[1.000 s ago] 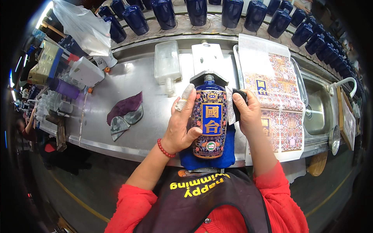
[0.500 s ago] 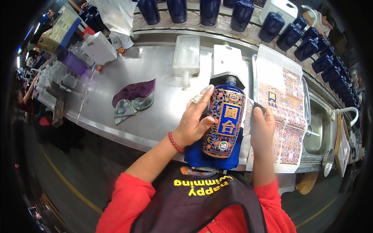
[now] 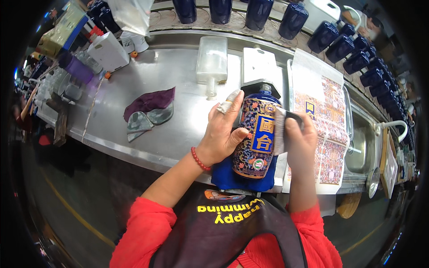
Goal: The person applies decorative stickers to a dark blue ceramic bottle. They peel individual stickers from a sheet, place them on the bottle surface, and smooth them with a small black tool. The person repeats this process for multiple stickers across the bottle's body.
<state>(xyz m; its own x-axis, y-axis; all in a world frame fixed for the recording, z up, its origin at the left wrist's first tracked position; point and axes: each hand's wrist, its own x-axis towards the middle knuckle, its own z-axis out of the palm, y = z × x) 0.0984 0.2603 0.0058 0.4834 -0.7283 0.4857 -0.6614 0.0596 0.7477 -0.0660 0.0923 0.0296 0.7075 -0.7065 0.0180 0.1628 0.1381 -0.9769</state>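
The patterned blue bottle [image 3: 259, 134] is positioned between the hands on a blue pad [image 3: 223, 173] at the near edge of the metal bench [image 3: 107, 120], base directed near, neck far. Its left side is grasped by the left hand [image 3: 218, 134]: the thumb is laid over the front face and the fingers are extended along the left edge. A pale cloth [image 3: 279, 129] is placed at the right side of the bottle and is pinched, together with a dark flat piece [image 3: 293, 115], by the right hand [image 3: 301, 134].

The left forearm is angled in from the near left; the right is held almost straight toward the far side. The right fingers are blurred. The bottle's underside is hidden. Contact between the neck and the dark angled support [image 3: 250, 84] cannot be determined. Farthest away, the row of dark blue bottles [image 3: 292, 20] is partly cut off by the upper edge.
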